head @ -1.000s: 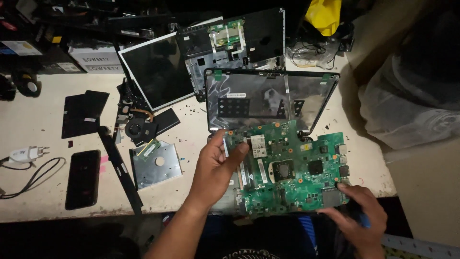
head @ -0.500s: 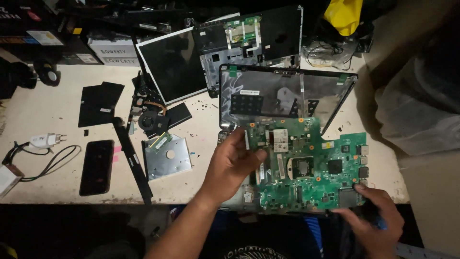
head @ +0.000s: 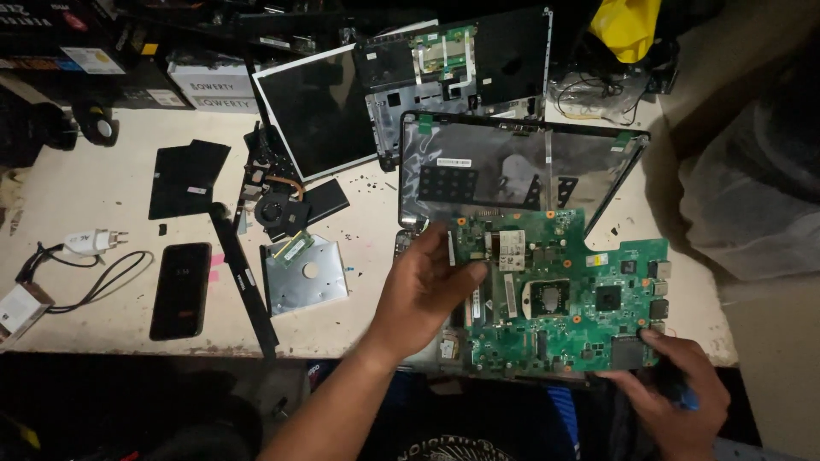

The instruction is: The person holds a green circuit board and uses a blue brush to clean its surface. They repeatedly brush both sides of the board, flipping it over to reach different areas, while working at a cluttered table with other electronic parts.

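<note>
Head view shows the left hand (head: pixel 424 290) pinching the left edge of a green circuit board (head: pixel 559 294), thumb on top and fingers curled beneath. The right hand (head: pixel 670 397) grips the board's near right corner, and something blue shows tucked in that palm; what it is cannot be told. The board hangs over the near edge of the pale table (head: pixel 102 196), right of its middle, lying partly across the laptop base shell (head: pixel 521 166) behind it.

Such a board looks light and stiff but fragile: it should not be flexed, and the bare edges and corners are the safest places to hold, away from the square socket in its middle and the small parts around it.

Left of the left hand, a silver drive (head: pixel 306 273) lies beside a long black strip (head: pixel 243 277). Further left a black phone (head: pixel 181 288) lies near the front edge, with a white charger and cable (head: pixel 90 243) beyond it. Toward the far edge sit a fan with copper pipe (head: pixel 280 205), a flat screen panel (head: pixel 320 111) and a second opened shell (head: pixel 465 60). A yellow bag (head: pixel 628 26) sits at the far right corner.
</note>
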